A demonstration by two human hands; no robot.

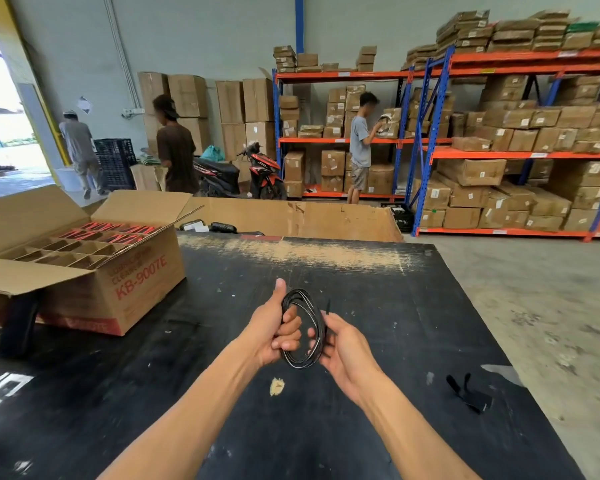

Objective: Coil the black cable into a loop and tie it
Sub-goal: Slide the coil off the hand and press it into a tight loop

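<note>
The black cable (303, 298) is wound into an upright oval loop of several turns, held above the black table (413, 306). My left hand (274, 327) grips the loop's left side, fingers curled round the strands and thumb pointing up. My right hand (340, 344) holds the loop's right side, its fingers curled round the strands. A thin black tie end (327, 306) sticks up just above my right hand; whether it wraps the strands is hidden.
An open cardboard box (94, 271) with dividers and red packs stands at the table's left. Black ties (468, 393) lie on the table at the right. A long cardboard wall (291, 216) borders the far edge. Behind it are three people, a scooter and shelves of boxes.
</note>
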